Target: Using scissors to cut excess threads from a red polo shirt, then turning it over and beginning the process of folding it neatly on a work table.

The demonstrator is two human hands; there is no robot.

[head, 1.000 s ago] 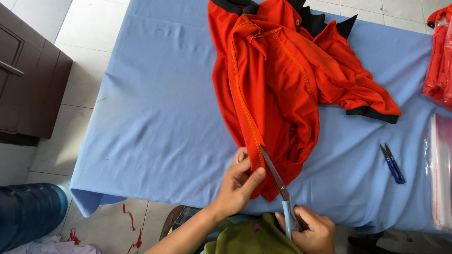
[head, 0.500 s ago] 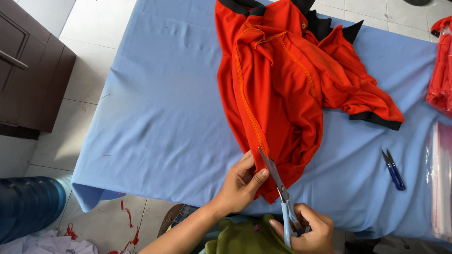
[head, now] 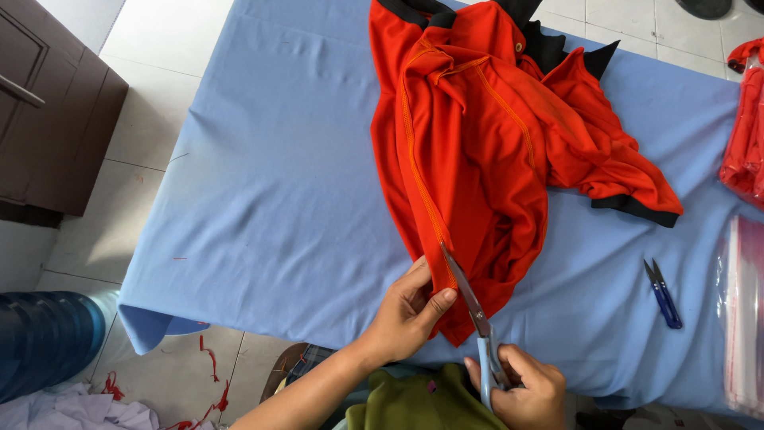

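Note:
An orange-red shirt (head: 485,159) with black collar and cuffs lies crumpled, inside out, on a blue cloth-covered table (head: 270,199). My left hand (head: 410,310) pinches the shirt's near hem beside a stitched seam. My right hand (head: 517,390) grips the blue handles of a pair of scissors (head: 469,306). The blades point up along the seam and rest on the fabric at the hem.
A small blue thread snipper (head: 662,293) lies on the table at the right. Clear plastic bags (head: 744,310) and more red garments (head: 744,135) sit at the right edge. A dark wooden cabinet (head: 48,103) stands left, a blue water jug (head: 40,342) and red thread scraps (head: 208,374) below.
The scissors have crept slightly further up the seam. My left hand keeps its pinch on the hem. The view has shifted a little.

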